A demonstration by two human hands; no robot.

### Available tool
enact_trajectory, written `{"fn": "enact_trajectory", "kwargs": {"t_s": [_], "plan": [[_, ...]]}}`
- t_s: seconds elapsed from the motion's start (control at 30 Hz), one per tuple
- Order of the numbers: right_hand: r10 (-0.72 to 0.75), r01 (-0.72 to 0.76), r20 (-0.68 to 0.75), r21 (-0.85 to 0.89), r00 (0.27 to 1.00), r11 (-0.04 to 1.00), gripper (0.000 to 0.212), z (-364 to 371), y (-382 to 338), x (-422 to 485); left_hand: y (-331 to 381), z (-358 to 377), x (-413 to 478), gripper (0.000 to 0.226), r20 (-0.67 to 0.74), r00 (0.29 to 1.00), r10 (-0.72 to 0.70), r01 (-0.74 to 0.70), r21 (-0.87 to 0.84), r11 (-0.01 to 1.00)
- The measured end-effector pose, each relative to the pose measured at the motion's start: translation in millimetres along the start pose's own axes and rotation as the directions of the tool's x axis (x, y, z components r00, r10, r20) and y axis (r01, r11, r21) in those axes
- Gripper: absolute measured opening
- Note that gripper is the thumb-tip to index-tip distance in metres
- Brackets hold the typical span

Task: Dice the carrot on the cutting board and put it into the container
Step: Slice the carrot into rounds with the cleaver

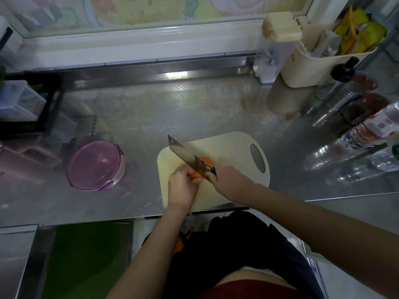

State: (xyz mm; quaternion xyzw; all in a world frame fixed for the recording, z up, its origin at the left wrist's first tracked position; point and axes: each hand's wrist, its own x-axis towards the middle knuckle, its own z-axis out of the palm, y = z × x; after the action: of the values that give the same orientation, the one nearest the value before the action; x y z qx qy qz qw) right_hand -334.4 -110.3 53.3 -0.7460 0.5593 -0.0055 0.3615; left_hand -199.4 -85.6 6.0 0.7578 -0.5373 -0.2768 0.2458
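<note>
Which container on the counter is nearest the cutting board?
The round container with the purple lid, just left of the cutting board. The cream basket stands far back right, the clear boxes at the far left.

A stainless steel tabletop (172,117) with a fine embossed pattern fills the middle of the view and ends at the rear in a raised steel ledge (129,74), where a bright glare (176,75) reflects the light. Above the ledge runs a white window frame (133,43), its pane (151,11) covered in a pale, colourful pattern. At the rear right stands a cream basket (313,67) holding yellow packets (358,33), with a clear dispenser (269,61) just beside it. Plastic bottles (367,130) line the right edge. A black rack (49,104) with clear boxes (17,98) sits at the left. Below the tabletop's front edge, a green surface (86,260) shows dimly.
</note>
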Motion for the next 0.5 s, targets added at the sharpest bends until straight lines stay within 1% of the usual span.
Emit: {"fn": "enact_trajectory", "kwargs": {"t_s": [0.33, 0.5], "plan": [[0.016, -0.014, 0.012, -0.103, 1.000, 0.995, 0.034, 10.2, -10.8, 16.2, 2.3, -0.5, -2.0, 0.009, -0.017, 1.000, 0.000, 0.000, 0.008, 1.000], [0.036, -0.035, 0.038, -0.012, 0.999, 0.999, 0.034, 8.6, -6.7, 20.4, 1.8, 0.5, -3.4, 0.011, -0.020, 1.000, 0.006, -0.006, 0.025, 1.000]]}}
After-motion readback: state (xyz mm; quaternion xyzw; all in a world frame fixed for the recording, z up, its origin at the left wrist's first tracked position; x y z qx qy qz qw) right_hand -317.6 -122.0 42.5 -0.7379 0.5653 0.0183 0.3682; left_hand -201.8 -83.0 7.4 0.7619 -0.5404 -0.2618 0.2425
